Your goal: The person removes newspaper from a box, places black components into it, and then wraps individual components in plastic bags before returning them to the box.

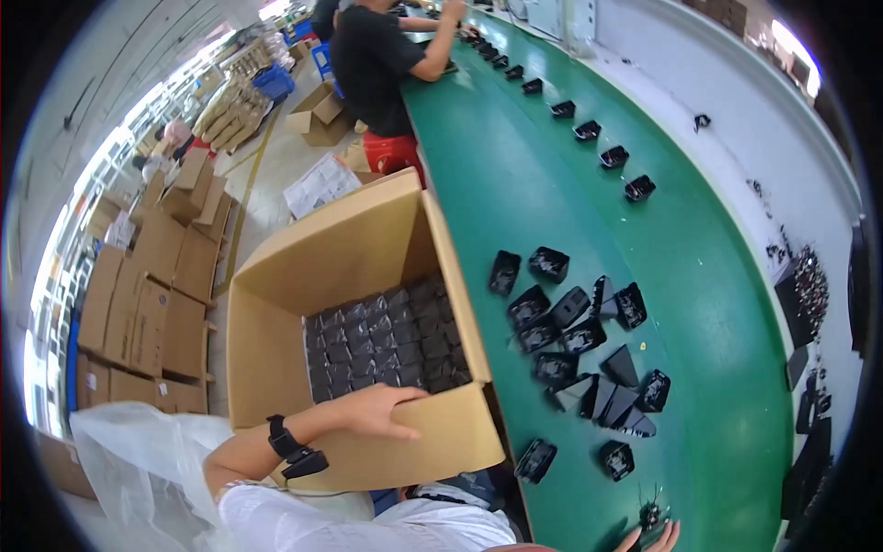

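My left hand point(379, 411) lies over the near edge of a large open cardboard box point(276, 313), thumb and fingers apart, gripping nothing. Inside the box are rows of dark wrapped pieces point(377, 336). At the lower edge of the view, only the fingers of my right hand point(655, 539) show, closed around a small black part with thin wires point(650, 511) at the green tabletop. Nearby on the table lie a black plastic housing point(617, 460) and another black housing point(536, 460). Beyond them is a loose group of black housings point(583, 336), turned various ways.
A row of black housings point(613, 157) runs along the green table point(515, 175) toward a seated person point(372, 64) in black. Stacked cartons point(152, 313) stand at left, beside clear plastic sheeting point(138, 460). Small dark parts point(809, 294) lie along the right-hand ledge.
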Demonstrator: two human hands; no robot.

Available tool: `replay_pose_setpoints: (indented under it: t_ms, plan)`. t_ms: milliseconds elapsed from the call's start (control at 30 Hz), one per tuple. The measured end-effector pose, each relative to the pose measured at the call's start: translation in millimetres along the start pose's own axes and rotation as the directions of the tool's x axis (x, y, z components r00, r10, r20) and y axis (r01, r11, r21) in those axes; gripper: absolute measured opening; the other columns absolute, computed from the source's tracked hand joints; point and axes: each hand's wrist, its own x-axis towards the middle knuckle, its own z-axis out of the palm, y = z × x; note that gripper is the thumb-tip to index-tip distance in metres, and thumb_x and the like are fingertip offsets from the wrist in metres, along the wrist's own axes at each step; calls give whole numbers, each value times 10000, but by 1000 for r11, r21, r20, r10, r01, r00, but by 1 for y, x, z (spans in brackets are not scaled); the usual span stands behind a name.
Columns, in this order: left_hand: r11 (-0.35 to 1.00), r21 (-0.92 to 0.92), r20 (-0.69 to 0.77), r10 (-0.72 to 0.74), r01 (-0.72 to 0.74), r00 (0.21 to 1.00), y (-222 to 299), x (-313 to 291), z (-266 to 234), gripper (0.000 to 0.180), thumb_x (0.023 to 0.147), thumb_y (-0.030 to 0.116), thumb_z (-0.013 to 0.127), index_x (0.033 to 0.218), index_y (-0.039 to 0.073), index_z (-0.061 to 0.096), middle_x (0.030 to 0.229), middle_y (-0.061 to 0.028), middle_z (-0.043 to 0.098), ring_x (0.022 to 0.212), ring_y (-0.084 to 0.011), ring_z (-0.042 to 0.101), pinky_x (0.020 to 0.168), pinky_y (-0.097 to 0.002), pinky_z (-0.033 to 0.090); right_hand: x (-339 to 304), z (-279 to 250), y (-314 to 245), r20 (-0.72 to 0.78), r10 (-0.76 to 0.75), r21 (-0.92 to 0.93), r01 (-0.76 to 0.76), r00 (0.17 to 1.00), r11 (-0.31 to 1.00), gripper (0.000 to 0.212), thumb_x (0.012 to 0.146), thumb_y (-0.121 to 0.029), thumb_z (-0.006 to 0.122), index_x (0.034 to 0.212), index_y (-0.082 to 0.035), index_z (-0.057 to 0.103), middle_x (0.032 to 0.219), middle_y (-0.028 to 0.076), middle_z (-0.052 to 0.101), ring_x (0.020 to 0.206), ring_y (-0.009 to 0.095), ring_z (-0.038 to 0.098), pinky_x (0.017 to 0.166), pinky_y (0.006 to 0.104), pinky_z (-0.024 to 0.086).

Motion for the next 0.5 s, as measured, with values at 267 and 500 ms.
replay_pose_setpoints:
  t_ms: [267, 500]
  plan:
    - [980, 198, -102, 26, -5, 994, 12, 6, 19, 722, 785, 430, 698, 1335, 23, 468, 1183, -209, 618, 1063, -351, 621, 915, -393, 507, 6, 24, 20, 168, 217, 79, -232, 962, 969, 577, 922, -343, 568, 1290, 89, 464, 1328, 297, 446, 1217, 471, 431, 1039, 542, 348]
    - [991, 128, -3, -46, 46, 999, 23, -1, -18, 745, 751, 459, 711, 1337, 62, 480, 1144, -191, 642, 1012, -339, 645, 883, -396, 519, 16, 14, 12, 187, 213, 1, -217, 959, 976, 567, 906, -367, 569, 1293, 41, 500, 1315, 274, 481, 1197, 446, 465, 1013, 530, 376]
